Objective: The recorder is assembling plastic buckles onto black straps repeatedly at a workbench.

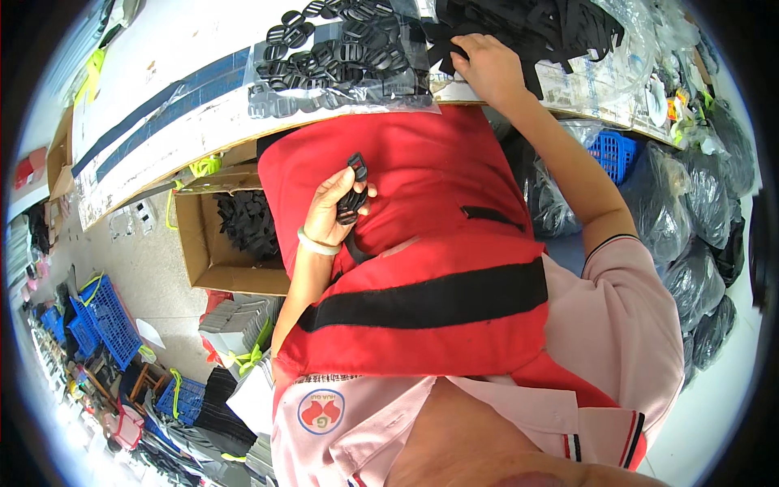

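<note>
Over my lap, my left hand is closed round several black plastic strap buckles, one poking up above the fingers. My right hand is up at the table, thumb and fingers bent round the end of a black webbing strap at the edge of the strap pile. The fingertips are partly lost among the dark straps. Left of that hand, a heap of loose black buckles lies on a clear plastic bag near the table's front edge.
The white table with blue tape strips spans the front. Below it at left stands a cardboard box of black pieces. Blue baskets are on the floor further left. Dark plastic bags and a blue basket sit at right.
</note>
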`<state>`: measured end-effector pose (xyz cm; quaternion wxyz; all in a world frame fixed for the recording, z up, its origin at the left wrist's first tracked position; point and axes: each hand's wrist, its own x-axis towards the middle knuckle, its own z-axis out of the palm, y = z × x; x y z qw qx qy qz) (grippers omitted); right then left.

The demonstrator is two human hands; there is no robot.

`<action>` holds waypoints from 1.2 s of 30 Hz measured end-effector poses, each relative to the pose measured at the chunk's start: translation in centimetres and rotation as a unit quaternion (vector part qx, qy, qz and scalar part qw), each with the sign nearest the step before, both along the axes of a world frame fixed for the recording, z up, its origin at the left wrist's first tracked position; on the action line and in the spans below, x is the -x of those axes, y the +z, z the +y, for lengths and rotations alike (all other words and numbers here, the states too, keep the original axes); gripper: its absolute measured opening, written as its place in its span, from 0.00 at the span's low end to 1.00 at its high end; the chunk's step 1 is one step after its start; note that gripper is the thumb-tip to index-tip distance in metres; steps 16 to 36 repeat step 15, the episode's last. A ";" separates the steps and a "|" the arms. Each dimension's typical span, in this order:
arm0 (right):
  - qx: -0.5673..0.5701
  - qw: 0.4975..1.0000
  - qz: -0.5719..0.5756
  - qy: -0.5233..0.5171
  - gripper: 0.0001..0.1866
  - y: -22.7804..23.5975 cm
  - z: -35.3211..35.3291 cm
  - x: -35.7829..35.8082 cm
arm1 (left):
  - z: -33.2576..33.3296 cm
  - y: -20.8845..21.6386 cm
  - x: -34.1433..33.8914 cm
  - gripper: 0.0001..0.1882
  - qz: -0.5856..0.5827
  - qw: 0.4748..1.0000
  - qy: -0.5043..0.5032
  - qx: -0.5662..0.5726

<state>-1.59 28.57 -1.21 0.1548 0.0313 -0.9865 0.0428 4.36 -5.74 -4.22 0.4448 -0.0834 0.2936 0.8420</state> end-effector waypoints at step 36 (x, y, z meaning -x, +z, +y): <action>0.526 0.769 -0.310 0.188 0.08 5.9 -13.5 -4.9 | 0.2 4.3 0.7 0.11 0.172 0.943 0.143 0.245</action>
